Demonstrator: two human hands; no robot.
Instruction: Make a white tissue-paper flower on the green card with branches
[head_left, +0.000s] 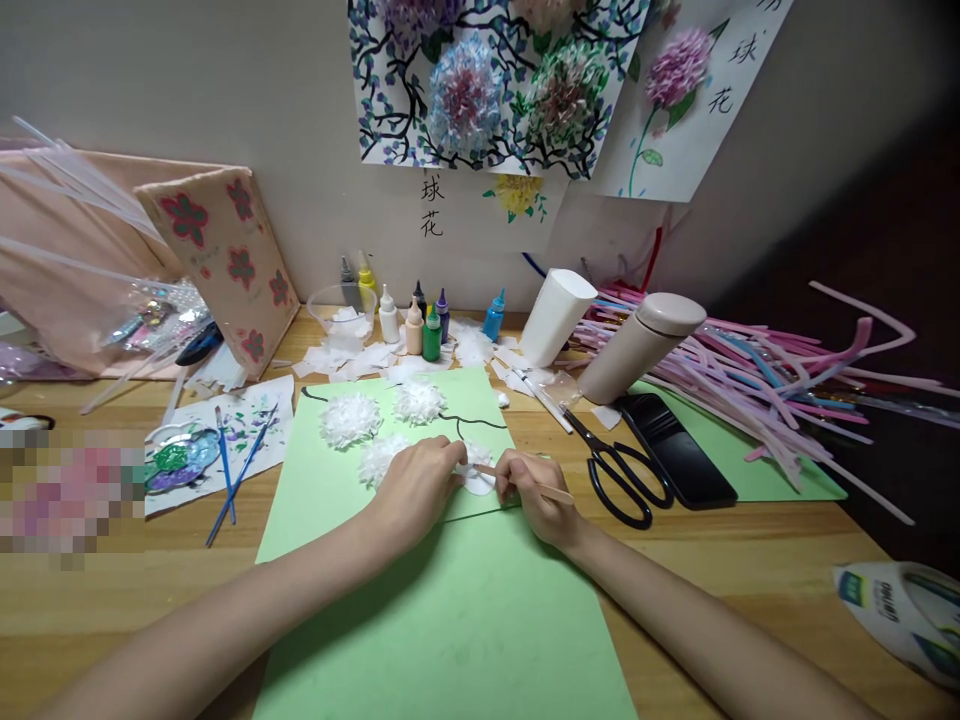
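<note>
A green paper sheet [450,620] lies on the wooden table in front of me, with black drawn branches and white tissue pom-pom flowers [350,418] stuck on it. My left hand [416,485] is curled, its fingertips pinching a small white tissue piece [475,470] on the sheet. My right hand [534,495] is closed on a thin wooden stick [525,482], whose tip points left into that tissue piece. Another white flower [418,401] sits just behind my hands.
Black scissors [619,470] and a dark phone [679,450] lie right of my hands. Small paint bottles [420,325], a tipped white cup [555,315] and a beige flask [641,345] stand behind. Pink straws [757,375] pile at right; palette and brushes [210,455] at left.
</note>
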